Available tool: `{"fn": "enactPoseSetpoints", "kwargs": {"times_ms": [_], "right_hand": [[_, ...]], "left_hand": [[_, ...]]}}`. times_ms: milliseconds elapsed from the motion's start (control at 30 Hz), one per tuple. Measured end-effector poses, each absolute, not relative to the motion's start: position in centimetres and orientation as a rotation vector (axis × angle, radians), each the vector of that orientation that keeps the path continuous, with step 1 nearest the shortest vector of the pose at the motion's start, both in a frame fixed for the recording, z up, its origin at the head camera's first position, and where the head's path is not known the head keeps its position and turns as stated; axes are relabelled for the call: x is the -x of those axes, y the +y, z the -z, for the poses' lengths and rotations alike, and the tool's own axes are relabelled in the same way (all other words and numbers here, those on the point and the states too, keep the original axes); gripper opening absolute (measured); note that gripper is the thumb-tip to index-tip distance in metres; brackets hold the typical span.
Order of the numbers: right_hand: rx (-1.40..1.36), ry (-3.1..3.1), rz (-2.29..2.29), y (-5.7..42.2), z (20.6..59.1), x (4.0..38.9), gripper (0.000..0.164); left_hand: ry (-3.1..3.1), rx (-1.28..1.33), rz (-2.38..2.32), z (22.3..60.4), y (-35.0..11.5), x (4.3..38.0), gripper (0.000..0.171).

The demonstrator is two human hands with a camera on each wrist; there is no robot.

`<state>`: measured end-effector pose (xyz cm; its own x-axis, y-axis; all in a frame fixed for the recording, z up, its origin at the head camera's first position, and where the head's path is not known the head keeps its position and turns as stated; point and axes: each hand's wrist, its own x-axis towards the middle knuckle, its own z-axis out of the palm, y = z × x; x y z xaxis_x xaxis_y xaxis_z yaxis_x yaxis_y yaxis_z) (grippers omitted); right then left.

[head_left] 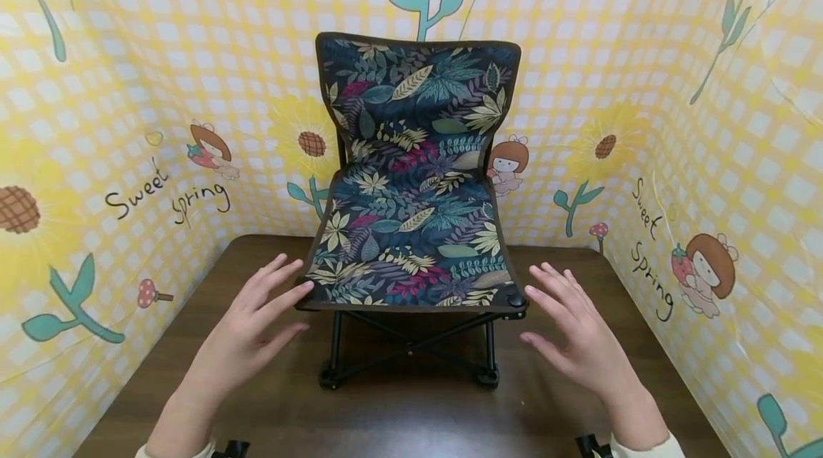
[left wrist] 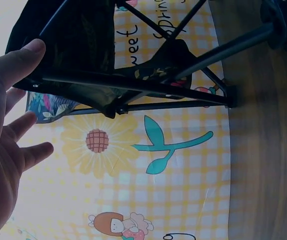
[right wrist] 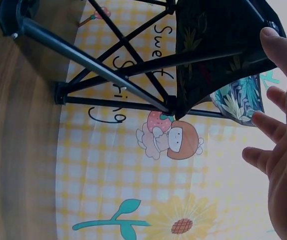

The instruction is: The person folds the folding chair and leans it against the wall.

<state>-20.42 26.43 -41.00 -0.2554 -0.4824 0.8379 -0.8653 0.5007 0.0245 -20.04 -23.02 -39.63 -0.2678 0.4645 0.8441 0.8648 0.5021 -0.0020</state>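
Chair of dark leafy cloth, with thin black legs, stands upright on the shiny brown table, straight ahead at twelve o'clock. The left hand is at its eight o'clock and the right hand at its four, fingers spread wide and grabbing nothing; I cannot tell if the left fingertips touch the seat. Yellow checked cloth hangs behind.

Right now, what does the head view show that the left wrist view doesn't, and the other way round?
Only the head view: the right grip and the seat's patterned top.
Only the left wrist view: the seat's dark underside.
Both: the left grip, the folding chair, the brown table and the yellow checked backdrop.
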Motion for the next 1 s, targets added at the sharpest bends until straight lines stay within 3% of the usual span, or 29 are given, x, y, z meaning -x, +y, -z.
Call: {"fn": "enactPoseSetpoints", "kwargs": {"times_ms": [1000], "right_hand": [[-1.169, -1.856, -0.561, 24.0, 41.0, 20.6, 0.033]], "left_hand": [[-1.866, 1.09, 0.642, 39.6, -21.5, 20.1, 0.032]]}}
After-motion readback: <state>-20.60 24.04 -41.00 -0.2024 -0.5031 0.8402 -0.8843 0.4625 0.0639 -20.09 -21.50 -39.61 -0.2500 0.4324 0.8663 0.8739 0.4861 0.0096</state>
